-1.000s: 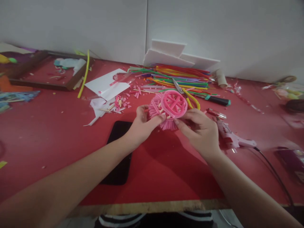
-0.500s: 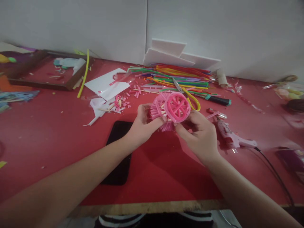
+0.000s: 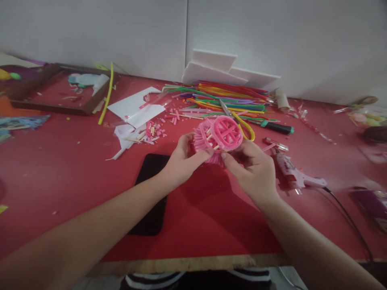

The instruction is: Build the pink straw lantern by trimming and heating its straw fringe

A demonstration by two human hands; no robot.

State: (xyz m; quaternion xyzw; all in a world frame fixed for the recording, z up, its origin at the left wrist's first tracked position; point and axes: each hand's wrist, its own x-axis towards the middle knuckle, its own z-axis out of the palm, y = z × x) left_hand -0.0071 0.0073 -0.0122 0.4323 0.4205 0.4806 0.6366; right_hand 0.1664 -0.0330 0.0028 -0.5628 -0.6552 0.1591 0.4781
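A pink craft piece (image 3: 226, 133) is held up above the red table between both hands. It has a round pink rim with crossed strips inside, pale sticks and a fringed pink part on its left. My left hand (image 3: 186, 159) grips the fringed side, thumb in front. My right hand (image 3: 254, 171) holds the lower right of the round part with thumb and fingers; some fingertips are hidden behind it. Just beyond the piece lie scissors (image 3: 246, 127) with yellow handles.
A black phone (image 3: 151, 201) lies by my left forearm. On the right are a pink glue gun (image 3: 299, 176) with a cable and a dark-handled tool (image 3: 278, 127). Colourful pipe cleaners (image 3: 232, 96), white paper (image 3: 133, 106) and a brown frame (image 3: 51, 106) lie further back.
The pink piece has tilted slightly in my hands, so its round face looks flatter and more of the inner sticks shows. Both hands keep their hold.
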